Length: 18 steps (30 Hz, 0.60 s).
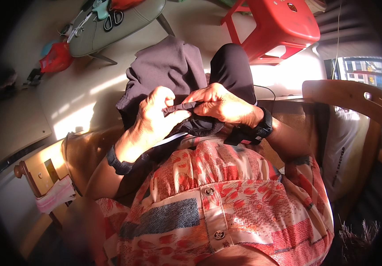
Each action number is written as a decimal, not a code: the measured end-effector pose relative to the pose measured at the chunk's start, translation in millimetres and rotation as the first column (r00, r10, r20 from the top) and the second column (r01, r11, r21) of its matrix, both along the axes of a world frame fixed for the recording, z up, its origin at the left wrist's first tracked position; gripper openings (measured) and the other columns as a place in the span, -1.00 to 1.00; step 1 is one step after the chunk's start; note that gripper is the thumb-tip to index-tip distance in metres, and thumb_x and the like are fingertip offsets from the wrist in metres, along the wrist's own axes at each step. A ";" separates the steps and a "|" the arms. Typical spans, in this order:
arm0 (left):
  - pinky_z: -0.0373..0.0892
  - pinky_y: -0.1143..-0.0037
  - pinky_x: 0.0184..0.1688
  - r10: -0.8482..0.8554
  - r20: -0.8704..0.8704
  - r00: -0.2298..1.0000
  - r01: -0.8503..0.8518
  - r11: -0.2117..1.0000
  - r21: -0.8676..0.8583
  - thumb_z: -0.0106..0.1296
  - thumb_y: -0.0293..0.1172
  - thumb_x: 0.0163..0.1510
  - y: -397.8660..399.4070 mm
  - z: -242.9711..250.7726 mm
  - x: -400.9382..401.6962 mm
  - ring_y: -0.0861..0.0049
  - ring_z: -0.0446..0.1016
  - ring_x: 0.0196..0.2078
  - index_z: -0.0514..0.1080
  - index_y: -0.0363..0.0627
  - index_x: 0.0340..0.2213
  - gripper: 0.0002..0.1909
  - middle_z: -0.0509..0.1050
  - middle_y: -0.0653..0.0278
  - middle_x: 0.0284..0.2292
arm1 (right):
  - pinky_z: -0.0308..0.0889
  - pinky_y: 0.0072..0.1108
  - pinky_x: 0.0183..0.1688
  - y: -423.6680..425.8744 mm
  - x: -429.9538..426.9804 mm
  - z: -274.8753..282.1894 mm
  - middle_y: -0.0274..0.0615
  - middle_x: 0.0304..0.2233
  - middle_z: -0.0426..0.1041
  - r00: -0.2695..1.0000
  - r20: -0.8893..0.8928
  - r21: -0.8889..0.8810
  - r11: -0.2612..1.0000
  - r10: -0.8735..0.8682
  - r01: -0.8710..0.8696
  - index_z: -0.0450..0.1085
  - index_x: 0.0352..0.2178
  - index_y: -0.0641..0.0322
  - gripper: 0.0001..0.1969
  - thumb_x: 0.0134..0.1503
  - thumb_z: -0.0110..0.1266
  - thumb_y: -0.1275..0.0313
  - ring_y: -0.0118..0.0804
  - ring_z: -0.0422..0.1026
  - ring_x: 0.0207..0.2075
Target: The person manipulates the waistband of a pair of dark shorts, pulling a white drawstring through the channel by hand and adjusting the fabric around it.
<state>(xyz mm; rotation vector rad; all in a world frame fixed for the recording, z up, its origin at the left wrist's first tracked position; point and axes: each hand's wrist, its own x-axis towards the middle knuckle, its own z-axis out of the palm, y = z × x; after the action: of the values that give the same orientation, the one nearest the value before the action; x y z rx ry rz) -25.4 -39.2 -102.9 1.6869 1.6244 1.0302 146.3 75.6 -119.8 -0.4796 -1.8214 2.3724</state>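
Note:
A dark greyish-purple fabric garment (174,63) lies bunched over my lap, with a gathered edge near my body. My left hand (157,116) pinches a narrow folded edge of it between thumb and fingers. Close beside it, my right hand (221,103) grips the same edge, thumb and fingertips almost meeting those of my left hand. Both wrists wear black bands. Below my right wrist a small black item with a pink mark (244,141) is partly hidden; I cannot tell what it is.
Scissors (113,20) and cords lie on a grey-green padded stool (127,25) at the upper left. A red bag (56,58) hangs or rests beside it. A red plastic stool (284,26) stands upper right. To the right is a wooden chair back (344,99).

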 end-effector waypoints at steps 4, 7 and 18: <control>0.26 0.65 -0.37 0.016 0.102 0.995 0.002 0.985 -0.173 0.22 -0.59 -0.31 -0.9 22.9 -14.1 0.71 0.29 -0.44 0.36 -0.29 -0.41 -0.67 0.34 0.37 -0.47 | 0.23 -0.65 -0.25 7.4 4.6 -8.4 -0.02 -0.35 0.43 0.982 -0.086 0.043 0.984 -0.171 0.175 0.36 -0.57 0.54 -0.91 -0.12 0.03 0.62 -0.36 0.37 -0.33; 0.20 0.69 -0.44 0.087 0.361 0.928 0.013 0.964 -0.266 0.12 -0.53 -0.21 -2.2 16.0 -25.9 0.75 0.25 -0.50 0.38 -0.34 -0.45 -0.78 0.33 0.36 -0.54 | 0.24 -0.68 -0.26 16.7 12.4 -11.7 -0.05 -0.32 0.42 0.982 -0.074 0.153 0.971 -0.171 0.181 0.37 -0.65 0.46 -0.94 -0.13 0.02 0.68 -0.38 0.37 -0.32; 0.30 0.55 -0.49 0.008 0.391 0.920 0.124 0.943 -0.310 -0.01 -0.58 -0.20 -8.1 14.3 -19.9 0.41 0.41 -0.53 0.43 -0.32 -0.47 -0.85 0.41 0.14 -0.54 | 0.20 -0.66 -0.46 7.2 9.7 10.3 -0.07 -0.48 0.43 0.996 0.054 0.224 0.973 -0.073 0.059 0.36 -0.38 0.52 -0.81 -0.10 -0.10 0.66 -0.55 0.25 -0.52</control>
<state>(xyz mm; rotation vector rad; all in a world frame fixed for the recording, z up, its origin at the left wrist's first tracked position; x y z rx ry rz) -45.3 -47.4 -88.6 1.2110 1.3838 0.9305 156.0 82.9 -109.5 -0.5824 -2.0321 2.0998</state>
